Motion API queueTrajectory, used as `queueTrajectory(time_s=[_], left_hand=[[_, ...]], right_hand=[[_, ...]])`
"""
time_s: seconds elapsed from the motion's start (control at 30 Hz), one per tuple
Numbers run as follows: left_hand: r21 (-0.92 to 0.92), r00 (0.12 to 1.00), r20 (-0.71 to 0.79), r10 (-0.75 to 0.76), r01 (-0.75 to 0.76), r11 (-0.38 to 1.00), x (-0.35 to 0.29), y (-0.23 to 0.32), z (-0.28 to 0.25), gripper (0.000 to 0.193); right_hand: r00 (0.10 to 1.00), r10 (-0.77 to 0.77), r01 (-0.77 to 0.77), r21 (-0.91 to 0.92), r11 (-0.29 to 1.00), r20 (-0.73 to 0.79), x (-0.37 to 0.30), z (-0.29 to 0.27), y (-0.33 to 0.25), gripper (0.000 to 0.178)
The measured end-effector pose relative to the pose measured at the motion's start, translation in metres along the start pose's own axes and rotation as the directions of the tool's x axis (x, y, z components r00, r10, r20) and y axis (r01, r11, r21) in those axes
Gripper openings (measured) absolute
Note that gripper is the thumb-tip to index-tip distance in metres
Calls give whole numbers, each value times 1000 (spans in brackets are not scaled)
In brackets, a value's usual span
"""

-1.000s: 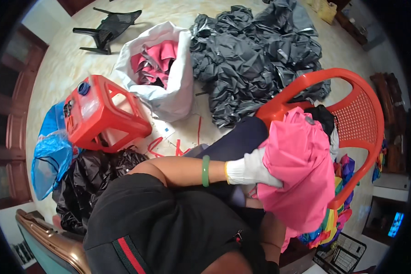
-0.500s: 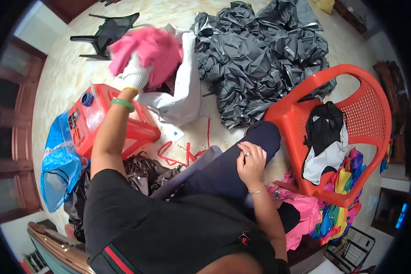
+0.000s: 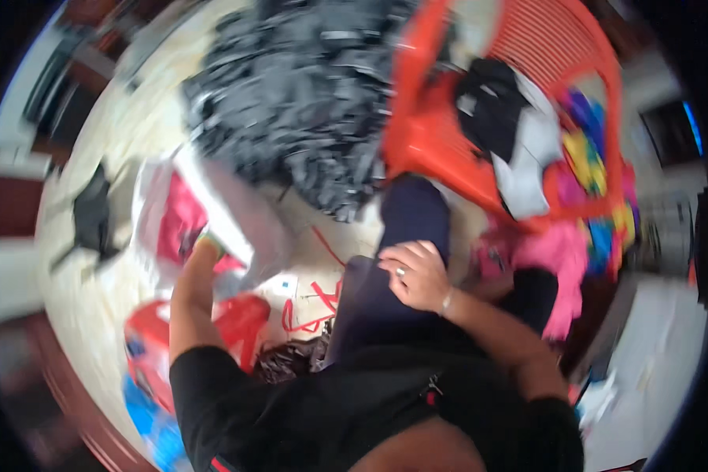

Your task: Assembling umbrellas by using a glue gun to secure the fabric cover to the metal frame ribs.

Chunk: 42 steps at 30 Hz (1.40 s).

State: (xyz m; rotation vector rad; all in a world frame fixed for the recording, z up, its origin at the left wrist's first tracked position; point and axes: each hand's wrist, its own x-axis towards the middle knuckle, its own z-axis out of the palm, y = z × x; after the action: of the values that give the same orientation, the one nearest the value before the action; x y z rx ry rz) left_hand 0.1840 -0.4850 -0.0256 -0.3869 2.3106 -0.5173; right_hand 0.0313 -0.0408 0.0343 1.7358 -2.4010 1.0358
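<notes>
My left forearm [image 3: 193, 291] reaches into a large white sack [image 3: 263, 236], with the hand hidden inside against pink cloth [image 3: 182, 214]. Whether those fingers grip the cloth does not show. My right hand [image 3: 418, 275], with a ring on one finger, rests on my dark trouser leg [image 3: 411, 211]. Its fingers lie stretched out, and it holds nothing.
Just below the sack is a red plastic container [image 3: 240, 318], with blue plastic [image 3: 151, 417] beside it. Red strips [image 3: 311, 315] lie on the floor. Crumpled dark grey sheeting [image 3: 291, 102] is heaped ahead. A red chair [image 3: 425, 149] at right carries a black-and-white garment [image 3: 519, 149].
My gloved left hand, lately holding the bundled pink cloth at the sack's mouth, has gone down inside the sack with it. My view has swung left. The right hand stays on my leg.
</notes>
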Motion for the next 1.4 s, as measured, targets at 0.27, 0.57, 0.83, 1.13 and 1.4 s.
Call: queueTrajectory(time_s=[0.27, 0.57, 0.83, 1.13, 1.4], left_hand=[[100, 990, -144, -6, 21, 995, 31, 15, 3, 27], [-585, 647, -456, -611, 300, 754, -65, 44, -101, 38], [-424, 479, -864, -153, -531, 734, -105, 248, -187, 70], [-710, 753, -613, -238, -393, 585, -110, 321, -222, 82], [-750, 789, -555, -263, -339, 568, -123, 325, -229, 82]], right_hand=[[990, 89, -95, -46, 994, -109, -34, -5, 17, 20], [729, 434, -495, 30, 868, -529, -169, -105, 51, 18], [200, 764, -895, 203, 397, -614, -364, -100, 95, 26], [-301, 604, -935, 353, -35, -738, -432, -96, 208, 55], [-295, 903, -802, 595, -55, -313, -411, -167, 275, 45]])
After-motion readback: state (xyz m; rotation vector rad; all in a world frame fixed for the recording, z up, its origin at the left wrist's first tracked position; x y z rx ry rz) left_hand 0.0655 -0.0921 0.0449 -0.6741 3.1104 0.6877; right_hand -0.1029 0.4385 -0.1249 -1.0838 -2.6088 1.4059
